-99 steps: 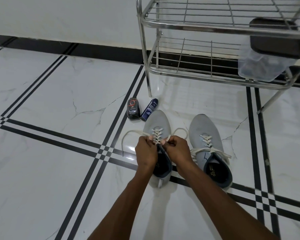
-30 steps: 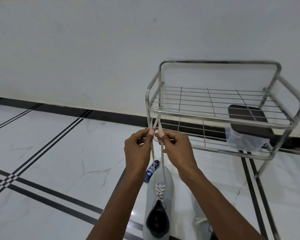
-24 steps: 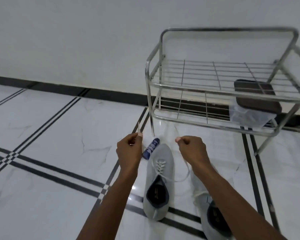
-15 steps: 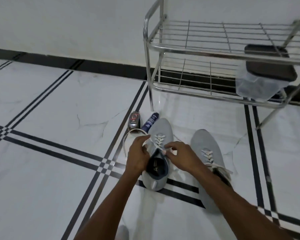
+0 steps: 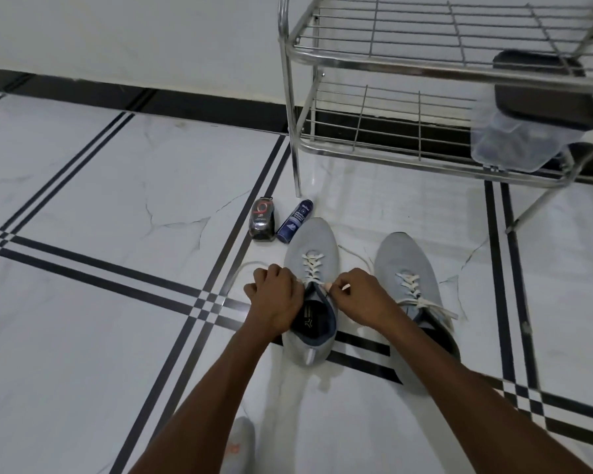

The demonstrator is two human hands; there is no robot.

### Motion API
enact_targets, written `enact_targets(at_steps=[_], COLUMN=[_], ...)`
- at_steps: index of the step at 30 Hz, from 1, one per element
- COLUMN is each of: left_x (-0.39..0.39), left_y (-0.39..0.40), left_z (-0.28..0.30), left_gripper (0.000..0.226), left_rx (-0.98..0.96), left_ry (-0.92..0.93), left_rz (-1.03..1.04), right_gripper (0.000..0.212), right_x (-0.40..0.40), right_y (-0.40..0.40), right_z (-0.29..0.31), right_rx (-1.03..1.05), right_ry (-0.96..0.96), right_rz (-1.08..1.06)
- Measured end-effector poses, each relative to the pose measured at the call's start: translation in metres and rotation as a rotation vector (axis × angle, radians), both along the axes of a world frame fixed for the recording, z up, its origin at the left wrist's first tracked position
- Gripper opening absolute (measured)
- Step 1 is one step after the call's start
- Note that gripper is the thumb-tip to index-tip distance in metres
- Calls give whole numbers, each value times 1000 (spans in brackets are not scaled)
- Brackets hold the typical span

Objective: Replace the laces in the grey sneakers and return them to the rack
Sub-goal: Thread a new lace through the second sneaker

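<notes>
Two grey sneakers stand on the tiled floor, toes toward the rack. The left sneaker (image 5: 311, 248) carries a white lace (image 5: 313, 266) threaded through its eyelets, and both my hands work at its collar. My left hand (image 5: 275, 299) grips one lace end at the shoe's left side; that end loops out over the floor. My right hand (image 5: 360, 295) pinches the other lace end between thumb and fingertips at the right side. The right sneaker (image 5: 406, 265) is laced, its ends lying loose.
A steel two-shelf rack (image 5: 384, 59) stands against the wall behind the shoes. A clear box with a dark lid (image 5: 528, 131) sits on its lower shelf at right. A black-and-red shoe polish pack (image 5: 263, 218) and a blue spray can (image 5: 295, 220) lie by the rack's leg.
My hands had lifted the lace ends high and drawn them apart; they have come back down to the left sneaker's collar. The view has tilted down toward the shoes.
</notes>
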State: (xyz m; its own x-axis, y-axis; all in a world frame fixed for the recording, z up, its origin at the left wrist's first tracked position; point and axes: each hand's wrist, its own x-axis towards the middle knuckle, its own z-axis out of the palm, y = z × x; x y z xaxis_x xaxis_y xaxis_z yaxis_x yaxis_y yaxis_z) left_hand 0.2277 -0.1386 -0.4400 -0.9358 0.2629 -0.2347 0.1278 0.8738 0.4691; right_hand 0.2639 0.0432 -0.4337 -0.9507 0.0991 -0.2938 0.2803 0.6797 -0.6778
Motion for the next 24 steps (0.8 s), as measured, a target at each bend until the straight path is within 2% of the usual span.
enact_targets(at_steps=[2,5,7,9,11,15,20,22,24], left_x=[0,-9,-16,-19,-20,-14,-12,-13,-14], left_y=[-3,-6,-3,4,13,17,9,7,6], left_z=[13,40,52,55,49,29,14,12,13], left_gripper=[33,30,31,40,44,44,24,25,29], left_rx=[258,702,846,953,997,977,812,795,802], left_ry=[-157,-229,-236,-254,-243,-200,-148,-166,-187], left_rz=[146,372,394,371,355,303,214,185,158], right_gripper=[43,42,40,38,33,20,30,32,24], right_x=[-3,-13,-20,-24,-27,-25,-25,-27,-31], right_y=[4,4,-2,-8,-13,-15,-17,-16,-16], right_z=[9,29,43,51,49,25,18,18,18], right_rx=[-71,-438,-730,-919,-939,-798,-609,-599,-615], right_ry=[-74,-66,-48,-19,-2,45,40,30,5], right_rz=[3,-165,-259,-327,-362,-323,-238,-255,-300])
